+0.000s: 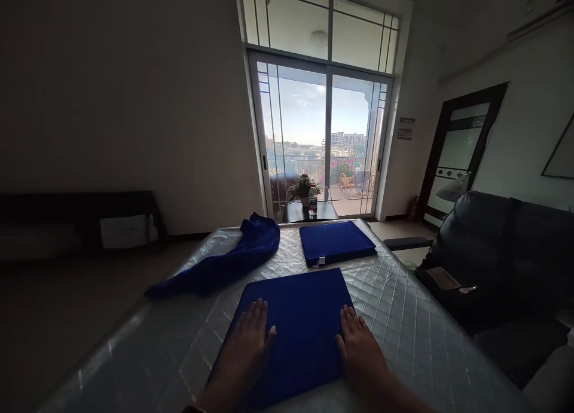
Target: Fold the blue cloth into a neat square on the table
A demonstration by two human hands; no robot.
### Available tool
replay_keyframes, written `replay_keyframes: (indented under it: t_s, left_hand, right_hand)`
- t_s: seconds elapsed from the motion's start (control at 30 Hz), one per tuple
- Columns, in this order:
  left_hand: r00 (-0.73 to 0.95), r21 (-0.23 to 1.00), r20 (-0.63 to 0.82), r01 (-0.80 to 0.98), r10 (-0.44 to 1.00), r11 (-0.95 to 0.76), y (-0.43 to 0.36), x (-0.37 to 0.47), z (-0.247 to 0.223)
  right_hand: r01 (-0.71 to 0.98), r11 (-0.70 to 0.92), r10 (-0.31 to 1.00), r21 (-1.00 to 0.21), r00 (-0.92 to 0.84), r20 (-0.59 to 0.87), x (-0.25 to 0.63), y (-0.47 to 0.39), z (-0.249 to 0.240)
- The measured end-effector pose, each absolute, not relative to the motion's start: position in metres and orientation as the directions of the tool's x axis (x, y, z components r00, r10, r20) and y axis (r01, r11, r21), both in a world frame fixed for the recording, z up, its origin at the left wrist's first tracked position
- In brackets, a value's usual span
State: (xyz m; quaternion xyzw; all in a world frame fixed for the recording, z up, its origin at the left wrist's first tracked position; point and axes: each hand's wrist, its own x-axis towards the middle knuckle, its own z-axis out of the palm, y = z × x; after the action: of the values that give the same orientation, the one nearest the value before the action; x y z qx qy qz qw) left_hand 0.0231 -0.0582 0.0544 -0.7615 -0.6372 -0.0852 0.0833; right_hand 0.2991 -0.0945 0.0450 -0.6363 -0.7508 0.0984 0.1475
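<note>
While the left hand (251, 332) and right hand (360, 341) lie open, gripping nothing, on a blue panel (305, 335) between the surface's (399, 317) sides, the far-edge bundle (336, 238) looks finished; the crumpled left-edge cloth (246, 248) seems outstanding.

- There were two hands: one left hand (253, 334) and one right hand (359, 340).
- There were three blue cloths: one flat cloth (305, 329) under both hands, one folded cloth (336, 239) ahead of the right hand, and one crumpled cloth (251, 245) ahead of the left hand.
- There was one shiny mattress (412, 317) below both hands.
- There was one bottle (313, 202) and one potted plant (304, 187), both well past the hands.
- There was one big black sofa (515, 239), off to the right of the right hand.
</note>
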Motion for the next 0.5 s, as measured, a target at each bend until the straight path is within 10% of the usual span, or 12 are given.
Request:
replay_keyframes:
  t_s: [0.27,0.5]
  left_hand:
    - [0.537,0.256,0.132,0.793,0.833,-0.552,-0.080,0.175,0.072]
    - [0.395,0.168,0.082,0.900,0.915,-0.403,-0.080,0.116,0.055]
  right_hand:
    - [0.931,0.304,0.929,-0.203,-0.243,0.278,0.307,-0.085,0.012]
    - [0.932,0.217,0.965,-0.290,-0.160,0.208,0.306,-0.086,0.019]
